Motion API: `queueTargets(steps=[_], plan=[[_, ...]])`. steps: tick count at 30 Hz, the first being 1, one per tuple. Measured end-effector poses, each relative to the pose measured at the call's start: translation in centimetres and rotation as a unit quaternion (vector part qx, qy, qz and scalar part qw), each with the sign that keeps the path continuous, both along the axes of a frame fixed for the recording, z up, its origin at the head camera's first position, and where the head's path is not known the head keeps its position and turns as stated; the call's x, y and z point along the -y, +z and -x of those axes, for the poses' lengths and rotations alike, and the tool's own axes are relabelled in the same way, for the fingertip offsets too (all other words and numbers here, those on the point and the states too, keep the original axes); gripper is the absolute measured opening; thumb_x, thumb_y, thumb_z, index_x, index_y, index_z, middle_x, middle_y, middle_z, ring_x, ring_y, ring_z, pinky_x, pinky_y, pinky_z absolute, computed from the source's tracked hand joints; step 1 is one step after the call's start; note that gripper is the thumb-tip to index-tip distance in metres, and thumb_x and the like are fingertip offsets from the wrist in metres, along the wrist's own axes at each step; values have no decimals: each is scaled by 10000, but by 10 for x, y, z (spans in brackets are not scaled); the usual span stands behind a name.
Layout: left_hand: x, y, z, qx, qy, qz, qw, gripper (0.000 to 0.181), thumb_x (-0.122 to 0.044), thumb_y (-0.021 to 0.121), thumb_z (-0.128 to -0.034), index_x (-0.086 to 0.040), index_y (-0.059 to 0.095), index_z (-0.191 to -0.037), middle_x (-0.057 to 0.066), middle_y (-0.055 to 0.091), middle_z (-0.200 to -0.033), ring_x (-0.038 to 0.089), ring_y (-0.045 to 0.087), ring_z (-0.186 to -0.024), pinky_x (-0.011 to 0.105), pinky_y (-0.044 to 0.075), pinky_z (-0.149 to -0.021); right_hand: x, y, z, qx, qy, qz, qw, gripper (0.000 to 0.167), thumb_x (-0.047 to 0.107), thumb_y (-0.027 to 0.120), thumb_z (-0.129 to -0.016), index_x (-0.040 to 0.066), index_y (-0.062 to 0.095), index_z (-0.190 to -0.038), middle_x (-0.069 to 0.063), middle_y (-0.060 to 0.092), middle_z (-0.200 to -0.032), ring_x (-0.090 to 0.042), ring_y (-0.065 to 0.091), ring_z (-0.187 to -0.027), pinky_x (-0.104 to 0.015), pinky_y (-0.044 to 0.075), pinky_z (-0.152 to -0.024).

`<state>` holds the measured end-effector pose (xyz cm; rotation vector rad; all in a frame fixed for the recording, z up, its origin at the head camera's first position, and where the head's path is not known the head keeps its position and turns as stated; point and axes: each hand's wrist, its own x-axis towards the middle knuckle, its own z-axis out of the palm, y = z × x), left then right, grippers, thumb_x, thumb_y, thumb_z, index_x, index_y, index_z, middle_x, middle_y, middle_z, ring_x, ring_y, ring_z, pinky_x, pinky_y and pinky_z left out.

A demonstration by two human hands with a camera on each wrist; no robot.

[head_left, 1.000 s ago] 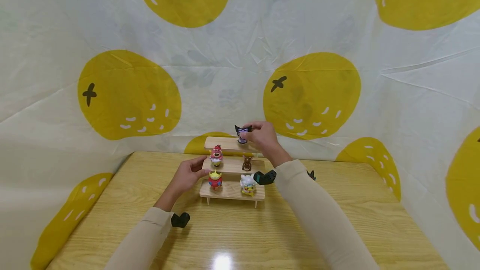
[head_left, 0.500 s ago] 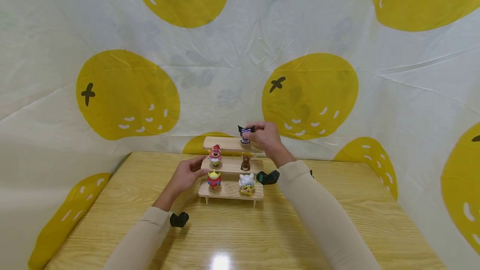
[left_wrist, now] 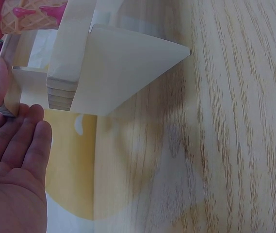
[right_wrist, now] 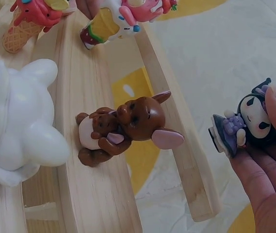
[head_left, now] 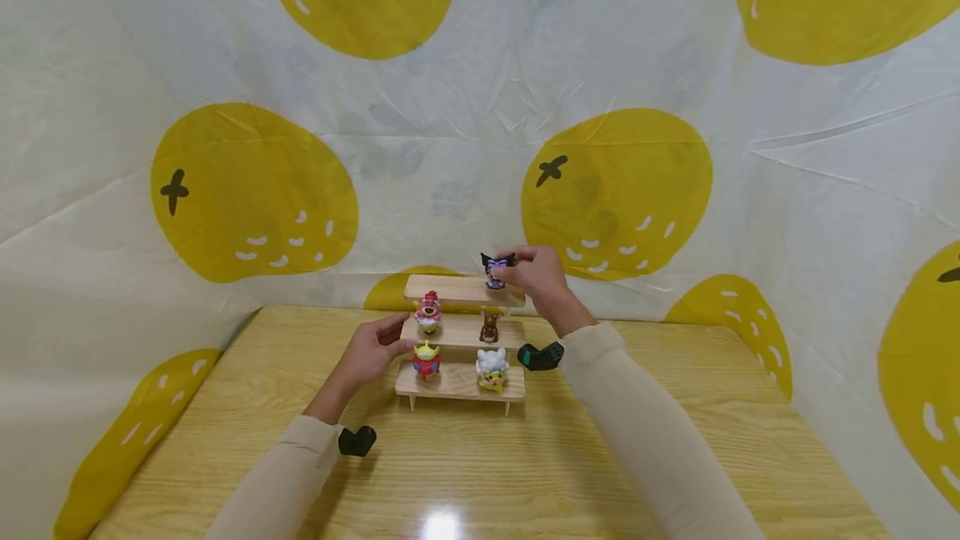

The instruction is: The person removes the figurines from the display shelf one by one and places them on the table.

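My left hand [head_left: 372,350] holds the left end of the three-tier wooden display stand [head_left: 457,332], with the thumb on one side of a tier and the fingers on the other. My right hand [head_left: 536,275] pinches a black and purple figurine [right_wrist: 251,118] with a white face. It is upright at the right end of the top tier [head_left: 442,287]; in the right wrist view a small gap shows between its base and the wood. On the middle tier are a pink bear figurine [head_left: 428,313] and a brown kangaroo-like figurine [right_wrist: 123,128].
The lowest tier carries a red figurine with a yellow-green head [head_left: 426,362] and a white-hooded yellow figurine [head_left: 492,370]. The stand is on a wood-grain table [head_left: 450,465]. A white cloth with yellow fruit print [head_left: 442,165] hangs close behind.
My right hand has shifted the black and purple figurine slightly rightward along the top tier. The left hand keeps its place on the stand.
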<state>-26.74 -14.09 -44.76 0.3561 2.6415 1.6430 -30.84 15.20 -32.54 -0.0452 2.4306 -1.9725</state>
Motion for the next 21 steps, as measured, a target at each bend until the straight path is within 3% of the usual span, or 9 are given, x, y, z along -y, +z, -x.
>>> queueTargets(steps=[10, 18, 21], plan=[[0, -2, 2, -25, -7, 39, 10000, 628, -206, 687, -1025, 11, 447, -1563, 246, 494, -1573, 405, 533, -1428, 511, 495, -1136, -6, -1, -2, -40, -32, -35, 10000, 262, 64, 787, -923, 43, 782, -1185, -147, 711, -1174, -197, 681, -961, -362, 593, -886], [0, 1, -2, -60, -12, 37, 10000, 615, -198, 691, -1021, 13, 464, -1553, 259, 499, -1563, 413, 545, -1415, 519, 510, -1122, -10, -4, -2, -203, -73, -79, 9997, 273, 65, 802, -908, 26, 782, -1177, -113, 729, -1081, -164, 609, -875, -282, 465, -715], [0, 2, -3, -81, -47, -3, 10000, 619, -200, 691, -1021, 16, 461, -1553, 262, 491, -1568, 419, 540, -1418, 527, 506, -1124, -14, -6, -1, -163, -94, -81, 9998, 268, 69, 796, -916, 34, 781, -1181, -94, 719, -1050, -160, 606, -851, -301, 465, -721]])
